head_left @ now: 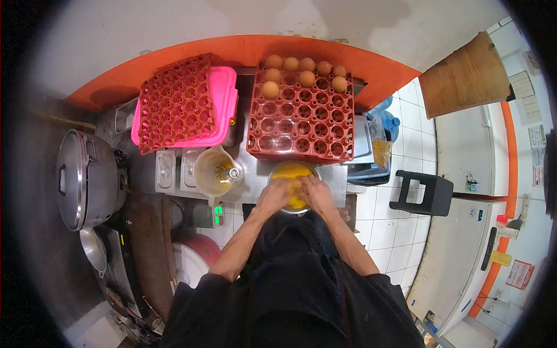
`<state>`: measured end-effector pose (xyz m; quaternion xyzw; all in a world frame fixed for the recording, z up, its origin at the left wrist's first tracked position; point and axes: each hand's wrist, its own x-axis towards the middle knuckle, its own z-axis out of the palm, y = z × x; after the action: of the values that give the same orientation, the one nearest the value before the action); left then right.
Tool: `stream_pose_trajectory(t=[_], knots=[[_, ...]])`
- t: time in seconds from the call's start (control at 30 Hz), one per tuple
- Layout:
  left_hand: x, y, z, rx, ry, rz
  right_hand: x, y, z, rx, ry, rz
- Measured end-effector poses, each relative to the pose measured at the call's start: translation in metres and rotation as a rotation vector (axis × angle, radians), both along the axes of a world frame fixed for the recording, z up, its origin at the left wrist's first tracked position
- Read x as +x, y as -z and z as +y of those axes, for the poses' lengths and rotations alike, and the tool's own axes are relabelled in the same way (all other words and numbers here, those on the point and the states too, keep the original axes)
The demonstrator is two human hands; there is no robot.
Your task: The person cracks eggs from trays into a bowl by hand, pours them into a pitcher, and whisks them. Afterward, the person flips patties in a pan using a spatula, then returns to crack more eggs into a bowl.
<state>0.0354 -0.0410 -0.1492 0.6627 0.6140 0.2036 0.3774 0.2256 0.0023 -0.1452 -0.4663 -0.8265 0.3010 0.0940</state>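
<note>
A round metal bowl with yellow beaten-looking egg in it stands at the counter's front edge. My left hand and my right hand come together over the bowl, fingers curled in and meeting near its middle. Whatever lies between the fingertips is too small and blurred to name. Just behind the bowl is a stack of red egg trays; several brown eggs sit in its far rows, and the nearer cups hold none. To the left stands a jug with a wire whisk inside.
Lidded steel containers sit left of the jug, near a scale with a green display. Another red egg tray rests on a pink lid. A large pot is far left; a black stool stands on the right.
</note>
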Motion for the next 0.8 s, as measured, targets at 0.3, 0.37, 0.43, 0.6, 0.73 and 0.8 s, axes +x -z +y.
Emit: stream_pose_trajectory(t=[0.3,0.37,0.43,0.6,0.73,0.8], knots=[[0.030,-0.015,0.006,0.090,-0.012,-0.112,0.015,0.000,-0.017,-0.275,0.396,0.308],[0.050,-0.002,0.003,0.077,0.055,-0.243,0.043,-0.012,-0.026,-0.407,0.519,0.367],[0.077,-0.001,0.001,0.007,0.155,-0.327,0.080,-0.016,-0.044,-0.444,0.612,0.374],[0.134,-0.008,-0.015,-0.123,0.433,-0.548,0.163,-0.022,-0.101,-0.293,0.738,0.310],[0.139,-0.018,-0.013,-0.088,0.523,-0.480,0.192,-0.029,-0.123,-0.343,0.906,0.121],[0.123,-0.034,0.000,0.015,0.387,-0.383,0.197,-0.028,-0.128,-0.355,1.029,0.153]])
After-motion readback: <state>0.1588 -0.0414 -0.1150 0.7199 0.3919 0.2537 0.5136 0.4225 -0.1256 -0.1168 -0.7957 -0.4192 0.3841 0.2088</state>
